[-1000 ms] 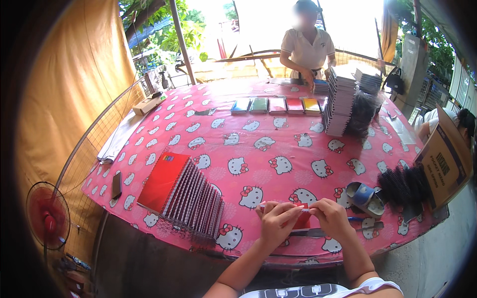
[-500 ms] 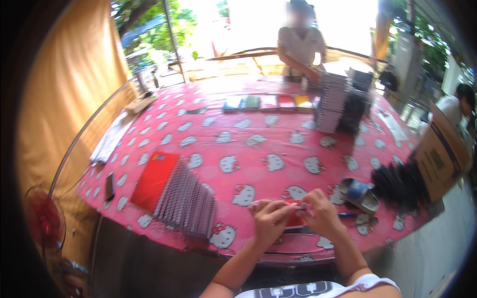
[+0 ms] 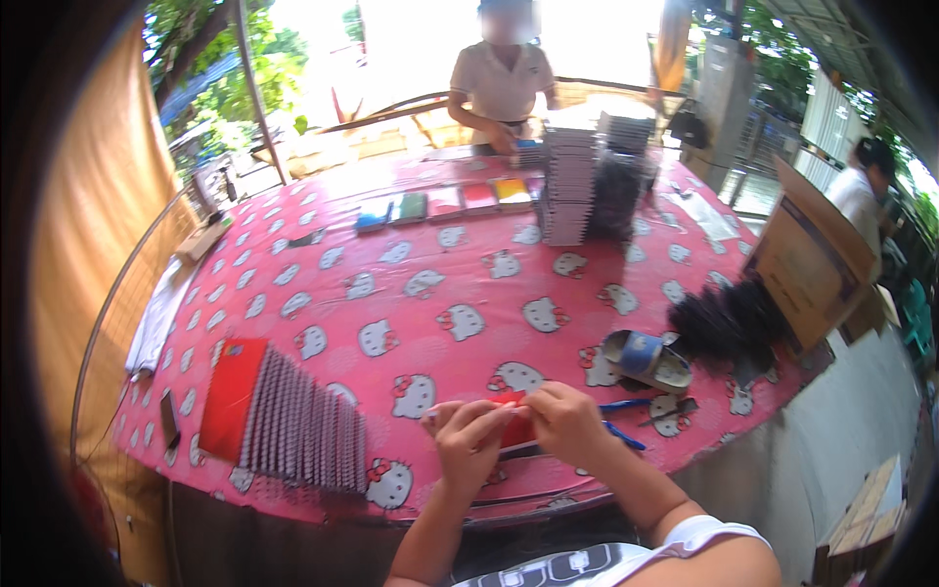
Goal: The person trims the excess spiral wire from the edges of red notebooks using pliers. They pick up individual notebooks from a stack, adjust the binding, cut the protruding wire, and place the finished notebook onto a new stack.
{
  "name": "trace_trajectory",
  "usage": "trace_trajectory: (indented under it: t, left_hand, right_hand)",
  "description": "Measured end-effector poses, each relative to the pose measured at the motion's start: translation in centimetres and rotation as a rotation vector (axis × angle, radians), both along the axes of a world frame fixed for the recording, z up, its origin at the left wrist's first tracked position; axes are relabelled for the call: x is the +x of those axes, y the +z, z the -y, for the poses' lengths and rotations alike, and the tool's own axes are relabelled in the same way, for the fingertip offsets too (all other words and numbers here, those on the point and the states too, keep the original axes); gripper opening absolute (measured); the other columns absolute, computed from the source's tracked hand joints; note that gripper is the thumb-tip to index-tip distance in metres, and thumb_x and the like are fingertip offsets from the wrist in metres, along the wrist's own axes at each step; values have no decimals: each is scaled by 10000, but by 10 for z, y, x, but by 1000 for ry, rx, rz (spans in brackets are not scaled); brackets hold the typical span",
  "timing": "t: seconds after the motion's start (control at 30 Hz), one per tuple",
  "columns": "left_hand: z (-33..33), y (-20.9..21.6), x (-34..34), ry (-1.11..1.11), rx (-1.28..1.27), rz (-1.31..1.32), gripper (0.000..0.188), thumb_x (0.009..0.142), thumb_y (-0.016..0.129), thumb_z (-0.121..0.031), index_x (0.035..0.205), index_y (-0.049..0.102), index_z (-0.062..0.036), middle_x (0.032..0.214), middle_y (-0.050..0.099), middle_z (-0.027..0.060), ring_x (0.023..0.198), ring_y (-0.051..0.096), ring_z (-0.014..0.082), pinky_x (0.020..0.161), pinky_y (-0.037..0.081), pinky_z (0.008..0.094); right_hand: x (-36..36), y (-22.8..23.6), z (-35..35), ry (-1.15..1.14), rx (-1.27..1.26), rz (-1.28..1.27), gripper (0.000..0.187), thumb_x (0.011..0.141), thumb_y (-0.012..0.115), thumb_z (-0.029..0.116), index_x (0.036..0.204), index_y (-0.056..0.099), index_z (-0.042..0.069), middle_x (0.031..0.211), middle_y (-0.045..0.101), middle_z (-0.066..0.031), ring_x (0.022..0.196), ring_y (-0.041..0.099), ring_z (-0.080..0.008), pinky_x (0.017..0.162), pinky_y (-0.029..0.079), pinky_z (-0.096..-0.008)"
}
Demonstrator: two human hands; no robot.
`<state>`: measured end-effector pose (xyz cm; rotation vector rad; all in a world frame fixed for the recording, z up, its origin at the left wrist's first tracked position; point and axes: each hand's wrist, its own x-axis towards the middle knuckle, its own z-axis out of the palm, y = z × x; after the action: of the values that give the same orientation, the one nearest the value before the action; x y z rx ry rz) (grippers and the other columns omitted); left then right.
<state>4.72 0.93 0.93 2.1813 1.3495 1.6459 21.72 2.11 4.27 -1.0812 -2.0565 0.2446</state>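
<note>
My left hand (image 3: 465, 440) and my right hand (image 3: 567, 419) meet over a red-covered notebook (image 3: 518, 432) near the front of the table. The fingers of both are closed in pinches at its edge, and they cover most of it. What exactly sits between the fingertips is too small to make out. To the left of my hands stands a tall stack of spiral notebooks (image 3: 308, 421), its top cover red. Just right of my right hand lie slim blue pieces (image 3: 624, 404), pens or tool handles.
A pink patterned cloth covers the table (image 3: 411, 323). To the right are a blue-and-grey rounded object (image 3: 646, 359), a black heap (image 3: 729, 328) and a cardboard box (image 3: 812, 259). Notebook stacks (image 3: 567, 186) and coloured notebooks (image 3: 445, 203) stand across the table, near another person (image 3: 501, 88).
My view has swung to the right, so the table and its things appear further left. Both hands stay together at the red notebook. Across the table, the person now holds a small blue stack.
</note>
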Motion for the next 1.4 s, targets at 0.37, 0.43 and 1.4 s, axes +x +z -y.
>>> trace_trajectory:
  t: [0.37,0.43,1.4]
  left_hand:
    - [-3,3,2,107,-45,-85,350,636,854,-190,954,723,-124,896,646,45,892,601,209,829,415,359]
    - [-3,2,2,161,-101,-118,375,610,867,-197,944,716,-121,906,647,50,903,596,224,843,423,370]
    - [3,8,-15,196,-181,21,382,609,878,-165,923,692,-55,1235,518,148,1083,546,311,914,455,434]
  right_hand:
    - [182,-36,-29,-564,-231,260,740,566,858,166,1191,487,28,1286,463,-190,1095,540,-389,831,488,-464]
    - [189,-52,-31,-616,-95,246,759,544,871,186,1177,479,35,1294,469,-191,1102,551,-390,833,497,-465]
    - [55,-14,-98,527,-576,-386,332,682,741,5,984,602,3,879,665,-37,811,630,-159,670,522,-333]
